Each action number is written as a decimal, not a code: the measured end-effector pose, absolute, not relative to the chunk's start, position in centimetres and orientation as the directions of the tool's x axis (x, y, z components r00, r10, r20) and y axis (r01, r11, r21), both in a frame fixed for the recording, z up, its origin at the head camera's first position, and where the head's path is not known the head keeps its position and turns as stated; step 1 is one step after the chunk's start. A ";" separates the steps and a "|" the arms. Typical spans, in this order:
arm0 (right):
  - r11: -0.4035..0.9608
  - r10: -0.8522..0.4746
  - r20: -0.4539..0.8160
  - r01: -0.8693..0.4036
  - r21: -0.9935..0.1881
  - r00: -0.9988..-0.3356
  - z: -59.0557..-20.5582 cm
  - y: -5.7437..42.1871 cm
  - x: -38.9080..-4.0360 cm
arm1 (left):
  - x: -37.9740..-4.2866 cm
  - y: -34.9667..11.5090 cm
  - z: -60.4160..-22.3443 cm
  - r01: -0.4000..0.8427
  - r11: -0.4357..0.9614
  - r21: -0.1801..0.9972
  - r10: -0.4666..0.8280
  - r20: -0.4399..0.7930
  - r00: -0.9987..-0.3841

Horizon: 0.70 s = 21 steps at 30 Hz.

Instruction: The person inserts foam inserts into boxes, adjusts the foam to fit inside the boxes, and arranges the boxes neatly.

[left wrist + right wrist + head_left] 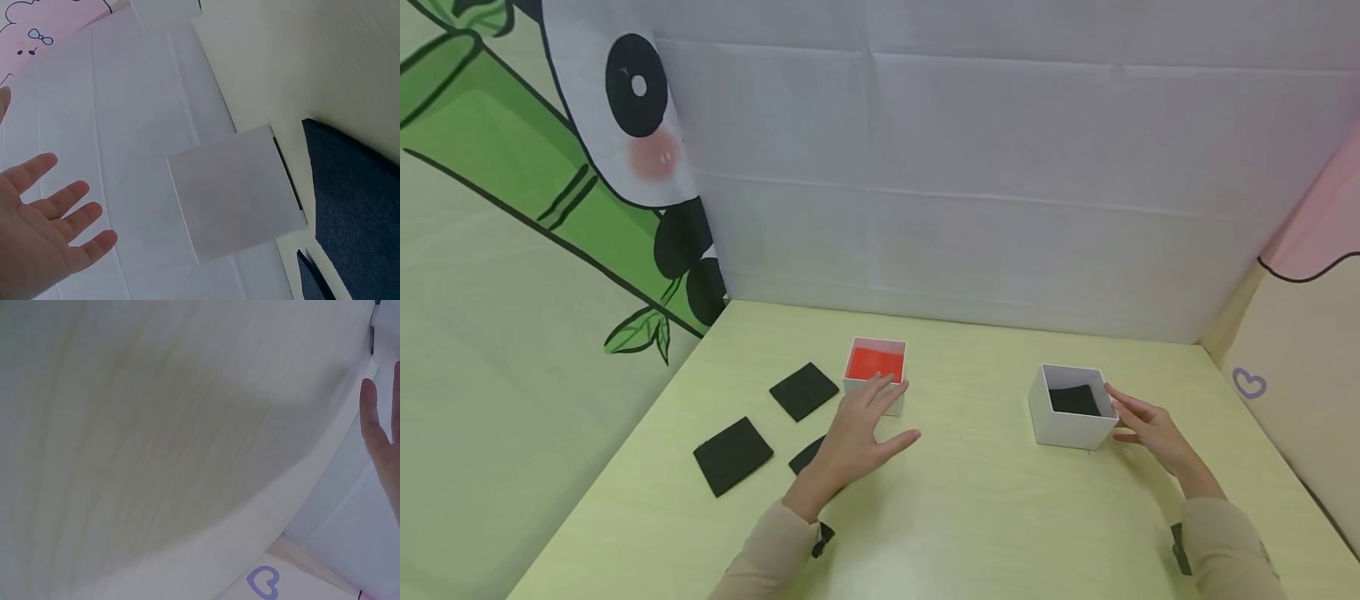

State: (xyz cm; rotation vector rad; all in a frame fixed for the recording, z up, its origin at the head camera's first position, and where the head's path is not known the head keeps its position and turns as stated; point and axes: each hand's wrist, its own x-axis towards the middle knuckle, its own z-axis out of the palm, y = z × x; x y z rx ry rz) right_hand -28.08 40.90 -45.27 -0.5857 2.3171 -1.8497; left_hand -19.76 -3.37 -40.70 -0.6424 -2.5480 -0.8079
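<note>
My left hand (857,433) hovers with spread fingers in front of a small white box (892,404), covering part of its front wall in the head view. A flat red piece (876,363) shows inside that box. In the left wrist view the same hand (37,231) holds nothing, apart from the box (237,194). On the right, my right hand (1153,433) touches the right side of a second white box (1071,432) with extended fingers. A black square piece (1073,401) lies in this second box. The right wrist view catches only part of that hand (387,450) at its edge.
Black flat squares lie left of the red-filled box: one (803,391) beside it, another (733,456) nearer the left edge, and a third (806,456) partly behind my left hand. A pale wooden table (970,517) carries everything. A printed cloth (970,183) hangs behind.
</note>
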 end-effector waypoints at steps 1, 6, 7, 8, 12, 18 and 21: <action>0.175 -0.370 0.146 -0.223 -0.959 -0.917 -45.3 40.9 -28.1 | -19.7 -3.7 -40.8 0.526 0.732 0.432 0.303 0.485 -0.820; 0.161 -0.369 0.150 -0.222 -0.962 -0.917 -45.3 41.0 -28.1 | -18.9 -5.4 -41.3 0.531 0.753 0.389 0.315 0.494 -0.810; 0.163 -0.369 0.149 -0.222 -0.961 -0.918 -45.3 41.0 -28.2 | -18.8 -5.8 -41.3 0.533 0.754 0.383 0.318 0.498 -0.807; 0.167 -0.367 0.148 -0.222 -0.961 -0.918 -45.3 41.0 -28.2 | -18.7 -6.2 -41.5 0.534 0.756 0.378 0.319 0.501 -0.805; 0.176 -0.369 0.145 -0.222 -0.959 -0.918 -45.1 41.2 -28.4 | -18.4 -7.8 -42.0 0.520 0.769 0.372 0.316 0.485 -0.815; 0.177 -0.375 0.141 -0.221 -0.959 -0.916 -45.0 41.3 -28.8 | -18.5 -10.2 -42.9 0.492 0.774 0.398 0.353 0.374 -0.858; 0.183 -0.376 0.132 -0.214 -0.960 -0.917 -44.9 41.3 -28.9 | -18.6 -11.4 -43.3 0.474 0.781 0.407 0.371 0.307 -0.876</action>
